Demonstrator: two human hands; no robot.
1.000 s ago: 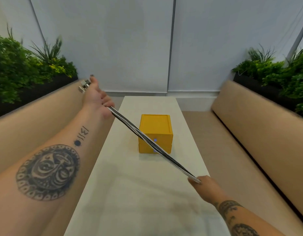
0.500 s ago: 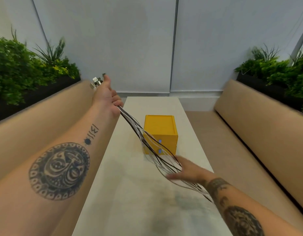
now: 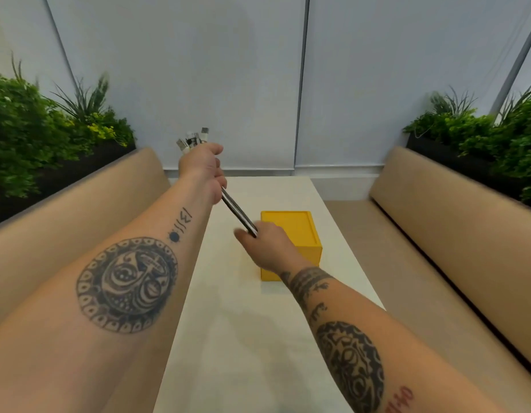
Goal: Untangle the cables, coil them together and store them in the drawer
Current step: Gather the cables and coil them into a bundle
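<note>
My left hand [image 3: 202,168] is raised above the table's left side and grips a bundle of black and white cables [image 3: 238,214]. Their white connector ends [image 3: 192,140] stick up above its fist. The bundle runs straight down and right, taut, into my right hand [image 3: 265,245], which grips it close below the left hand. My right hand hovers in front of the yellow drawer box [image 3: 298,231] standing in the middle of the white table [image 3: 243,353]. The rest of the cables past my right hand is hidden. The box's drawer front is out of sight.
Beige padded benches [image 3: 455,239] run along both sides of the narrow table. Green plants in dark planters [image 3: 49,135] sit behind each bench. A pale wall closes the far end.
My right hand has slid up the cables from the near right toward my left hand. The loose strands seen half a second ago are gathered tight again. My left hand has shifted right.
</note>
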